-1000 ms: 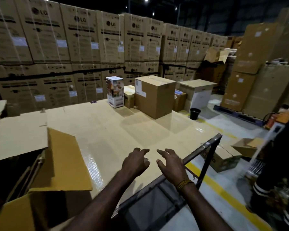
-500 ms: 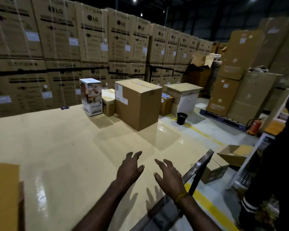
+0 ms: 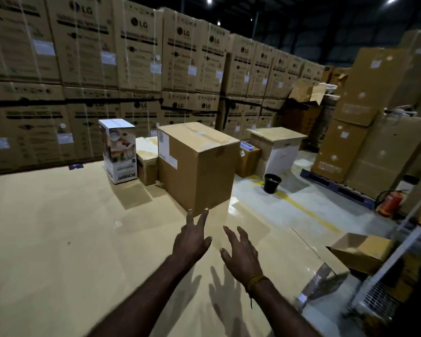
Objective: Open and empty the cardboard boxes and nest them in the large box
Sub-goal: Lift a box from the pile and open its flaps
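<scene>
On the counter, far left of the group: a tall white printed carton [image 3: 120, 152] stands upright on the glossy beige counter [image 3: 58, 239], its top flaps closed; nothing shows it opened.
Next to the right: a small plain brown cardboard box [image 3: 147, 161] sits between the white carton and the bigger box, touching or just beside both; its top looks closed, contents unseen.
Centre: a larger brown taped cardboard box [image 3: 199, 166] with a white label on its left face stands upright, tape across the lid unbroken as far as can be seen.
Left hand: the left hand [image 3: 192, 242] is stretched forward above the counter, fingers spread, tips just short of the taped box's near bottom corner; the grip is apart and holds nothing.
Right hand: the right hand [image 3: 241, 254], a yellow thread at the wrist, hangs beside it with fingers splayed; its grip is likewise apart and empty.
Floor, far right: an opened brown box [image 3: 362, 251] lies below the counter edge; whether it belongs to the task cannot be told.
Large nesting box: not visible here.
Progress: judged early, since all three boxes on the counter look sealed and none emptied or nested.
Left to do: open each, empty it, nest them.
</scene>
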`<state>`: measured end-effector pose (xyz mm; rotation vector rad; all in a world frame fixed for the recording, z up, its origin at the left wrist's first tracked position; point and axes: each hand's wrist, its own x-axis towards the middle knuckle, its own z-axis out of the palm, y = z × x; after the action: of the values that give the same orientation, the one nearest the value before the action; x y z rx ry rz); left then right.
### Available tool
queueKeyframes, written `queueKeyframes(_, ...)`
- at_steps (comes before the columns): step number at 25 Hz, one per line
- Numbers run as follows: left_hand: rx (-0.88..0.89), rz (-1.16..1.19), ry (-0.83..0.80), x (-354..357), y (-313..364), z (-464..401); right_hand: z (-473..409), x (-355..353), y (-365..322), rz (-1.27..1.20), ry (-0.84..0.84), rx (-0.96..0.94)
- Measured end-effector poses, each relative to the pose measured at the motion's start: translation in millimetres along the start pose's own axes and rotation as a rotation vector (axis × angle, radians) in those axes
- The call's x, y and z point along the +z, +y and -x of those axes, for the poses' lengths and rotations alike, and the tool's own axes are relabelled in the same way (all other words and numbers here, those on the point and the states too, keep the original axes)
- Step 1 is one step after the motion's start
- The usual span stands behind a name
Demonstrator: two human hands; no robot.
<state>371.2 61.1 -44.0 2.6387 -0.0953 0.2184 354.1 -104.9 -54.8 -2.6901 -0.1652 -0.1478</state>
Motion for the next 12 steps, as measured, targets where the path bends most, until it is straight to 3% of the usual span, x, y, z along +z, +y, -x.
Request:
queueKeyframes(4,-0.050,-0.037,0.103,1,12,-79,-96,-8,25,-0.029,0.041,-0.054)
queueKeyframes(12,-0.190,-0.044,0.456,-5,30,-238,-315,-52,62,-0.163,0.076,-0.230)
